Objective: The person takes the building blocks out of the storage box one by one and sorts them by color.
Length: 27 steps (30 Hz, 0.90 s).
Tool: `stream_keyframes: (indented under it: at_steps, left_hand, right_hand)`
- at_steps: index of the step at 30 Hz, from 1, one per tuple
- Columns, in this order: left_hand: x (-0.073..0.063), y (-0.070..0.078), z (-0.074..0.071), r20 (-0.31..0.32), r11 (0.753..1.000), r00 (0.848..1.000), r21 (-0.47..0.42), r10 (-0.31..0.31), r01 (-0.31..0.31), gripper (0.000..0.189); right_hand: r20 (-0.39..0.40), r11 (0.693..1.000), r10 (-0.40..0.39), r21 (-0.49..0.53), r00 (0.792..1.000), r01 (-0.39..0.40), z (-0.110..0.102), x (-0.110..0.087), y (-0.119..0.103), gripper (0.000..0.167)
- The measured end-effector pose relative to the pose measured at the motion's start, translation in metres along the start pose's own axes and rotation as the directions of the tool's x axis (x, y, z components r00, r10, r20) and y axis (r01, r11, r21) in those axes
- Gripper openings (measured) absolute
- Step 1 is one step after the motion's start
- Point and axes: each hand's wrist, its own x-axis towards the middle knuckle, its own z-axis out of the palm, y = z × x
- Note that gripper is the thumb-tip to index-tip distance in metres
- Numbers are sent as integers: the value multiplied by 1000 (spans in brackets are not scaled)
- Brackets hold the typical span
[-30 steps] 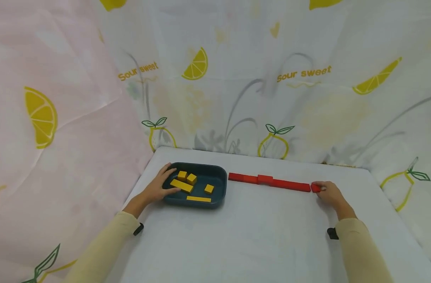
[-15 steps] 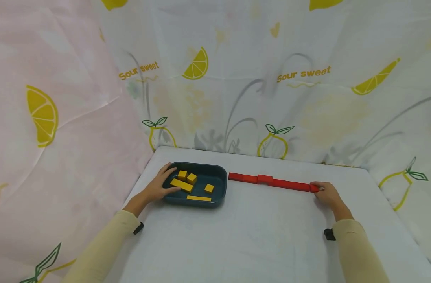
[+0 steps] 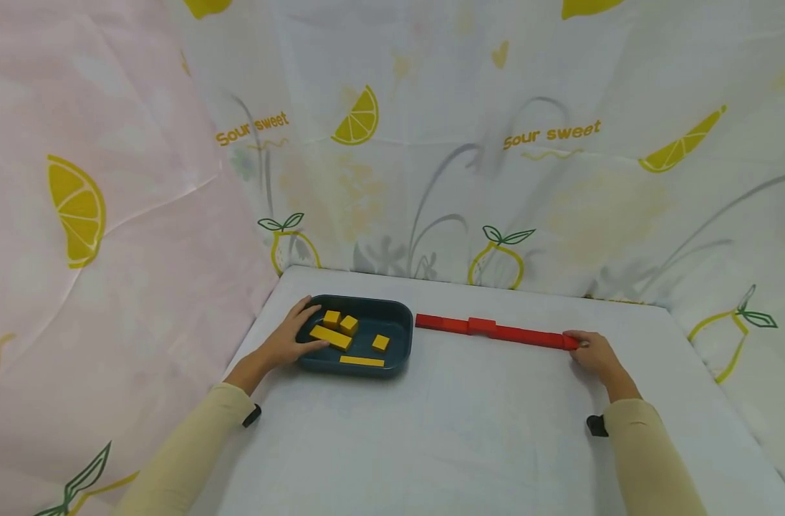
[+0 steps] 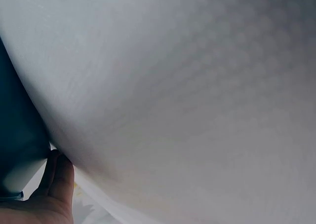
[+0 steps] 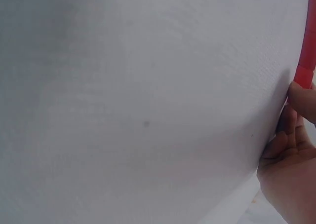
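Note:
In the head view my left hand (image 3: 284, 342) holds the left end of a dark teal tray (image 3: 397, 340), thumb over the near rim and fingers at the far side. Yellow blocks lie in the tray: cubes (image 3: 331, 318), a thick bar (image 3: 331, 337) and a thin strip (image 3: 362, 361). My right hand (image 3: 600, 356) pinches a small red block (image 3: 569, 342) at the right end of a line of red blocks (image 3: 528, 336). That block sits right against its neighbour. In the right wrist view, thumb and fingers close on the red block (image 5: 303, 77).
The white-covered table (image 3: 431, 444) carries the tray at back left and the red line running right from it. One wider red block (image 3: 482, 327) stands out within the line. Lemon-patterned cloth (image 3: 418, 143) hangs behind and along the sides.
My right hand has moved slightly left with the small red block, closing the gap to the red line. The left hand and tray have stayed in place.

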Motion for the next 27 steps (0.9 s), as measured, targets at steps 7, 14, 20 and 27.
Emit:
stream_keyframes:
  at_steps: [7,14,20,27]
  left_hand:
    - [0,0,0,3,1000,1000,6,-12,12,91]
    - [0,0,1,2,1000,1000,5,-15,15,91]
    - [0,-1,1,0,1000,1000,2,-20,20,91]
    - [0,0,1,-2,1000,1000,-6,-23,23,91]
  right_hand:
    - [6,1000,-19,4,1000,19,1,-2,0,51]
    - [3,1000,-13,4,1000,13,2,-1,0,52]
    - [-8,1000,-29,3,1000,29,3,-1,1,53]
    - [-8,999,-20,38,1000,21,5,1,2,53]
